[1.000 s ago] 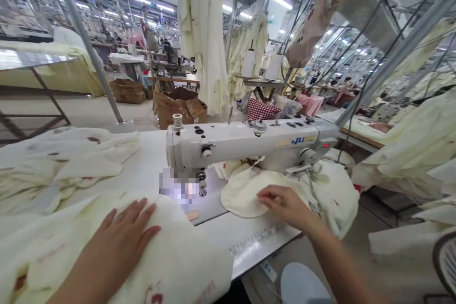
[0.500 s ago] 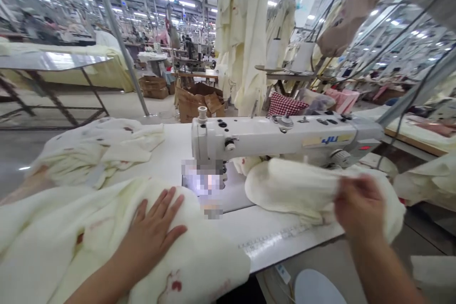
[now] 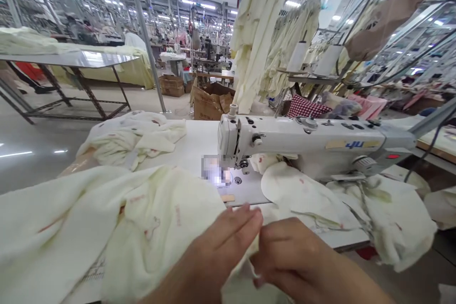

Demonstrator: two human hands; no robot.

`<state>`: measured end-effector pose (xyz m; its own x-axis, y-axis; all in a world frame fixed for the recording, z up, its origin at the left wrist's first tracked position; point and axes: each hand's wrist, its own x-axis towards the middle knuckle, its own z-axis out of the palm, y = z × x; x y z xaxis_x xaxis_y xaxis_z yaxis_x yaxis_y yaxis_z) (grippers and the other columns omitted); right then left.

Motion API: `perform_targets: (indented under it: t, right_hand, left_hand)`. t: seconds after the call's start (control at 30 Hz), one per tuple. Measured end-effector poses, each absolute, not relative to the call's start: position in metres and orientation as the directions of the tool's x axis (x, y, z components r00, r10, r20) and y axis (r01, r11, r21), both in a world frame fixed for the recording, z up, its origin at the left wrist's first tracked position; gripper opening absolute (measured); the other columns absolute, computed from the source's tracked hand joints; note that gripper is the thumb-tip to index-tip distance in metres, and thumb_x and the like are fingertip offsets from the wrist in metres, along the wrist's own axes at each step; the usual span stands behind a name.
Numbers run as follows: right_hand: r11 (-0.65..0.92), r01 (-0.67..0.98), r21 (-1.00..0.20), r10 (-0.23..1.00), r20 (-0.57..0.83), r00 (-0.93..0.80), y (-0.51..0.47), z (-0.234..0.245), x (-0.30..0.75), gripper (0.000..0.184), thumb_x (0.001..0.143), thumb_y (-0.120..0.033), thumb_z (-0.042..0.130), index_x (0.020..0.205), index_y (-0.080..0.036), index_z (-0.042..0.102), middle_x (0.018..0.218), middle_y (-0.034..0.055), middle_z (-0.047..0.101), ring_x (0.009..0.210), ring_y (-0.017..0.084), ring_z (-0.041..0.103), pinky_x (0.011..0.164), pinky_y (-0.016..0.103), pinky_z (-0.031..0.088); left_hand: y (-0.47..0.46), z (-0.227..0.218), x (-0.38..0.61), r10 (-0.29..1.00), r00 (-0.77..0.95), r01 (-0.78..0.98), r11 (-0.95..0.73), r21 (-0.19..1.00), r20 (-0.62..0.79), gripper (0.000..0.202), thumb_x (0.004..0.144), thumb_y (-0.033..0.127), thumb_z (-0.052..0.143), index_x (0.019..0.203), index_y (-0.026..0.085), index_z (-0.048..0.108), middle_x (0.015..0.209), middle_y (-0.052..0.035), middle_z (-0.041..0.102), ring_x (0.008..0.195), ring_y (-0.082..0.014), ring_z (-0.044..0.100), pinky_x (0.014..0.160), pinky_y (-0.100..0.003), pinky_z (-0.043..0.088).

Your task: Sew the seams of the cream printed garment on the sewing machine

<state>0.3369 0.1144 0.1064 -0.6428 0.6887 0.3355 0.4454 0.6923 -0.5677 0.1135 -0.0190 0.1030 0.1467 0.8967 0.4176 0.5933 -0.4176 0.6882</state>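
Observation:
My left hand (image 3: 224, 242) and my right hand (image 3: 295, 251) meet at the front edge of the sewing table, close in front of the machine's needle area. Both have their fingers closed on a cream fabric piece (image 3: 242, 282), part of which hangs below them. Left of my hands spreads a large cream printed cloth (image 3: 156, 218). The white sewing machine (image 3: 285, 137) stands beyond, its lamp lit, with the needle area blurred out. Another cream cloth piece (image 3: 302, 190) lies under the machine arm on the right.
A crumpled cream cloth pile (image 3: 142, 137) lies at the table's back left. More cloth (image 3: 395, 223) hangs over the right edge. Behind the machine are thread cones (image 3: 297, 57), a checked cushion (image 3: 306, 106), a cardboard box (image 3: 210, 102) and long hanging cream fabric (image 3: 256, 33).
My left hand has moved right off the large cloth. My right hand has let go of the cloth on the right and come left to join it at a fabric piece.

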Motion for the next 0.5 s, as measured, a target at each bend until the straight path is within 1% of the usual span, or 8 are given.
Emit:
perform_targets:
  t: [0.03,0.1,0.13,0.2,0.27,0.33,0.4,0.5]
  right_hand:
    - [0.710,0.444,-0.547,0.661,0.298,-0.689,0.107,0.109,0.328,0.023,0.081,-0.039,0.065,0.100,-0.026,0.063,0.080,-0.0003,0.068,0.077,0.018,0.064,0.064,0.025,0.047]
    - [0.744,0.441,-0.502,0.594,0.197,-0.780,0.095,0.117,0.312,0.026,0.077,-0.039,0.069,0.100,-0.028,0.064,0.072,-0.0019,0.067,0.072,0.018,0.064,0.060,0.023,0.044]
    - [0.754,0.445,-0.482,0.564,0.129,-0.816,0.092,0.121,0.306,0.027,0.076,-0.038,0.070,0.101,-0.028,0.063,0.070,-0.0025,0.067,0.070,0.018,0.064,0.058,0.022,0.043]
    - [0.763,0.466,-0.447,0.516,-0.011,-0.856,0.091,0.129,0.300,0.018,0.077,-0.035,0.069,0.092,-0.027,0.065,0.065,-0.0034,0.065,0.064,0.016,0.062,0.054,0.021,0.039]
    - [0.762,0.498,-0.413,0.511,-0.088,-0.855,0.098,0.135,0.303,0.010,0.080,-0.032,0.066,0.075,-0.024,0.063,0.059,-0.0039,0.060,0.056,0.013,0.057,0.050,0.021,0.036]
    - [0.745,0.535,-0.398,0.559,-0.066,-0.827,0.107,0.137,0.312,0.021,0.080,-0.030,0.065,0.063,-0.021,0.056,0.057,-0.0040,0.057,0.052,0.011,0.052,0.048,0.021,0.034]
    - [0.731,0.523,-0.438,0.584,0.003,-0.812,0.111,0.133,0.323,0.020,0.079,-0.029,0.066,0.064,-0.021,0.053,0.062,-0.0029,0.058,0.057,0.012,0.054,0.053,0.022,0.039]
    - [0.698,0.386,-0.603,0.562,0.128,-0.817,0.092,0.110,0.333,0.011,0.083,-0.025,0.059,0.073,-0.023,0.055,0.073,-0.0007,0.063,0.068,0.013,0.060,0.062,0.023,0.047]
  left_hand:
    - [-0.018,0.104,0.116,0.927,0.160,0.552,-0.369,0.747,0.340,0.043,0.083,0.049,0.053,0.119,0.025,0.059,0.105,-0.0044,0.069,0.091,-0.0193,0.065,0.079,-0.026,0.052]
    - [-0.017,0.105,0.111,0.980,0.115,0.512,-0.200,0.836,0.165,0.023,0.084,0.038,0.054,0.095,0.025,0.069,0.080,0.0017,0.072,0.069,-0.0128,0.065,0.066,-0.019,0.050]
    - [-0.016,0.106,0.105,0.994,0.063,0.507,-0.112,0.855,0.093,0.019,0.083,0.035,0.056,0.081,0.024,0.070,0.069,0.0034,0.070,0.062,-0.0110,0.062,0.061,-0.018,0.048]
    - [-0.014,0.108,0.088,0.998,-0.061,0.509,0.014,0.861,0.020,0.023,0.079,0.036,0.060,0.062,0.021,0.066,0.057,0.0041,0.064,0.055,-0.0104,0.057,0.055,-0.019,0.043]
    - [-0.013,0.109,0.071,0.985,-0.169,0.517,0.058,0.854,0.036,0.022,0.075,0.038,0.063,0.060,0.021,0.063,0.057,0.0042,0.061,0.056,-0.0112,0.054,0.055,-0.020,0.041]
    - [-0.012,0.108,0.058,0.962,-0.257,0.518,0.060,0.853,0.088,0.014,0.071,0.034,0.063,0.064,0.022,0.061,0.062,0.0044,0.059,0.061,-0.0122,0.052,0.059,-0.022,0.040]
    - [-0.012,0.103,0.052,0.930,-0.353,0.477,0.079,0.876,0.108,0.008,0.069,0.030,0.062,0.069,0.022,0.059,0.067,0.0042,0.057,0.067,-0.0133,0.051,0.062,-0.023,0.039]
    - [-0.017,0.091,0.053,0.913,-0.407,0.259,0.119,0.958,-0.004,0.014,0.074,0.036,0.059,0.077,0.022,0.057,0.074,0.0025,0.058,0.071,-0.0144,0.052,0.063,-0.023,0.040]
